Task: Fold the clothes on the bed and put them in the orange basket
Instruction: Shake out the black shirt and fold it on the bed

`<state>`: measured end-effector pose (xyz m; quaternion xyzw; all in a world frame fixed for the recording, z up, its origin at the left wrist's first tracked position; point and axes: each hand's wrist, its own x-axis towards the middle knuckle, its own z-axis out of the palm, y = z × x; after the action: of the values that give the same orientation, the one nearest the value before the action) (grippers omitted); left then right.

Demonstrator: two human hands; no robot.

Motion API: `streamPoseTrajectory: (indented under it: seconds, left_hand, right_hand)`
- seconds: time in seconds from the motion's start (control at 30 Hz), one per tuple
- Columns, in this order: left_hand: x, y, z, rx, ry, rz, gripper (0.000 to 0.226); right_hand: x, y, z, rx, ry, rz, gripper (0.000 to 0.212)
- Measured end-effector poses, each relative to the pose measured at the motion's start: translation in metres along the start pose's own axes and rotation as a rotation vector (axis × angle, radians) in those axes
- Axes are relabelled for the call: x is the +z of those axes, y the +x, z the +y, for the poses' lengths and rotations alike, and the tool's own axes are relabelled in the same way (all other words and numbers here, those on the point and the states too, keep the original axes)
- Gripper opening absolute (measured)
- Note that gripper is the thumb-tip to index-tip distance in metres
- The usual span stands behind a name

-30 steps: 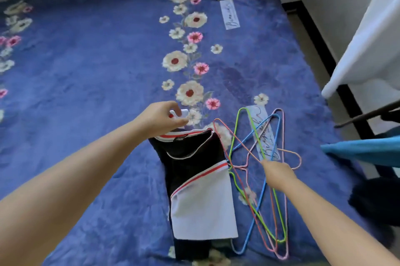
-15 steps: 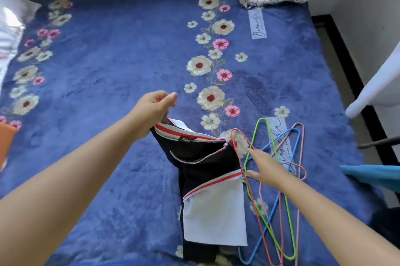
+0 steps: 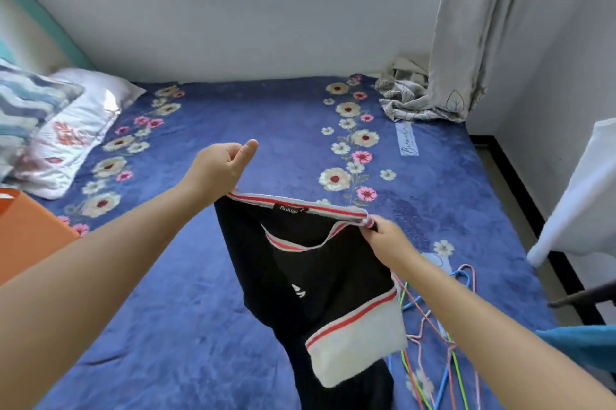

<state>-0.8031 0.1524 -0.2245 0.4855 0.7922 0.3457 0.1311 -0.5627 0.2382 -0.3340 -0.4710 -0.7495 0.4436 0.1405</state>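
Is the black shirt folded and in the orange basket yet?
Not yet. Both the left hand and right hand hold the black shirt up by its striped collar, still unfolded. The orange basket waits at the bed's left edge; its inside isn't visible. Folding and putting away remain.

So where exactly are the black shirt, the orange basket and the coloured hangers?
black shirt [image 3: 320,279], head view, on the dark chest fabric below the collar.
orange basket [image 3: 30,236], head view, on its orange side wall.
coloured hangers [image 3: 448,366], head view, on a green wire.
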Motion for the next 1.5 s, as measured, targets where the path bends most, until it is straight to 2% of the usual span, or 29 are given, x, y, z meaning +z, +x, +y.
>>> streamPoseTrajectory:
  seconds: [0.1, 0.17, 0.23, 0.3, 0.37, 0.43, 0.47, 0.53, 0.6, 0.67, 0.73, 0.8, 0.83, 0.9, 0.93, 1.0, 1.03, 1.1, 1.17, 1.23, 1.27, 1.37, 1.43, 1.5]
  left_hand:
    - [-0.034, -0.013, -0.024, 0.176, 0.214, 0.022, 0.058]
    - [-0.059, -0.022, -0.036, 0.378, 0.374, 0.024, 0.061]
    - [-0.097, -0.039, -0.054, 0.597, 0.554, -0.012, 0.072]
    - [-0.124, -0.047, -0.064, 0.666, 0.717, -0.054, 0.068]
    - [-0.158, -0.055, -0.066, 0.675, 0.817, -0.071, 0.068]
    - [-0.177, -0.055, -0.063, 0.622, 0.83, -0.049, 0.066]
    - [-0.191, -0.059, -0.061, 0.62, 0.854, -0.02, 0.057]
    - [-0.208, -0.069, -0.053, 0.65, 0.845, 0.029, 0.033]
    - [-0.22, -0.079, -0.047, 0.605, 0.729, 0.154, 0.015]
    - [-0.231, -0.089, -0.045, 0.462, 0.682, 0.136, 0.017]
    - [-0.241, -0.1, -0.043, 0.348, 0.657, 0.029, 0.011]
    - [-0.25, -0.114, -0.049, 0.34, 0.706, -0.222, 0.01]
    - [-0.254, -0.122, -0.051, 0.329, 0.757, -0.387, 0.011]
    - [-0.257, -0.143, -0.056, 0.218, 0.818, -0.677, 0.015]
    - [-0.258, -0.153, -0.058, 0.141, 0.808, -0.779, 0.018]
    - [-0.261, -0.17, -0.061, 0.033, 0.78, -0.897, 0.021]
    - [-0.263, -0.175, -0.063, 0.0, 0.759, -0.923, 0.022]
    - [-0.267, -0.183, -0.069, -0.072, 0.699, -0.981, 0.021]
    - [-0.271, -0.184, -0.076, -0.132, 0.63, -1.004, 0.019]
    - [-0.277, -0.181, -0.083, -0.175, 0.571, -0.98, 0.018]
    - [-0.281, -0.178, -0.085, -0.18, 0.549, -0.953, 0.024]
    - [-0.287, -0.16, -0.101, -0.235, 0.442, -0.898, 0.051]
    - [-0.285, -0.139, -0.125, -0.228, 0.503, -0.831, 0.047]
    - [-0.275, -0.111, -0.155, -0.158, 0.638, -0.749, 0.041]
  right_hand:
    - [-0.017, -0.008, -0.07, -0.039, 0.024, 0.207, 0.031]
    - [-0.028, -0.014, -0.108, -0.134, -0.149, 0.26, 0.033]
    - [-0.023, -0.032, -0.144, -0.199, -0.435, 0.354, 0.019]
    - [-0.023, -0.048, -0.172, -0.229, -0.664, 0.51, 0.012]
    - [-0.014, -0.067, -0.198, -0.266, -0.785, 0.615, 0.012]
    - [-0.007, -0.079, -0.217, -0.302, -0.753, 0.689, 0.016]
    - [-0.003, -0.087, -0.229, -0.317, -0.649, 0.725, 0.018]
    - [0.004, -0.097, -0.242, -0.287, -0.29, 0.739, 0.022]
    - [0.013, -0.106, -0.25, -0.231, 0.082, 0.709, 0.025]
    - [0.022, -0.113, -0.256, -0.186, 0.19, 0.666, 0.028]
    - [0.031, -0.121, -0.26, -0.191, 0.07, 0.635, 0.029]
    - [0.04, -0.131, -0.262, -0.225, -0.146, 0.543, 0.032]
    - [0.042, -0.136, -0.263, -0.216, -0.259, 0.42, 0.035]
    - [0.047, -0.152, -0.261, -0.1, -0.416, 0.06, 0.047]
    - [0.049, -0.163, -0.26, -0.015, -0.426, -0.119, 0.061]
    - [0.049, -0.181, -0.26, 0.092, -0.331, -0.392, 0.102]
    - [0.048, -0.185, -0.258, 0.105, -0.299, -0.512, 0.112]
    - [0.051, -0.191, -0.255, 0.107, -0.326, -0.715, 0.111]
    - [0.055, -0.191, -0.255, 0.127, -0.385, -0.75, 0.088]
    - [0.057, -0.186, -0.255, 0.158, -0.37, -0.67, 0.043]
    - [0.057, -0.18, -0.256, 0.172, -0.343, -0.635, 0.031]
    - [0.052, -0.158, -0.257, 0.191, -0.283, -0.539, 0.036]
    - [0.059, -0.131, -0.257, 0.18, -0.307, -0.449, 0.031]
    - [0.073, -0.096, -0.255, 0.141, -0.472, -0.387, 0.029]
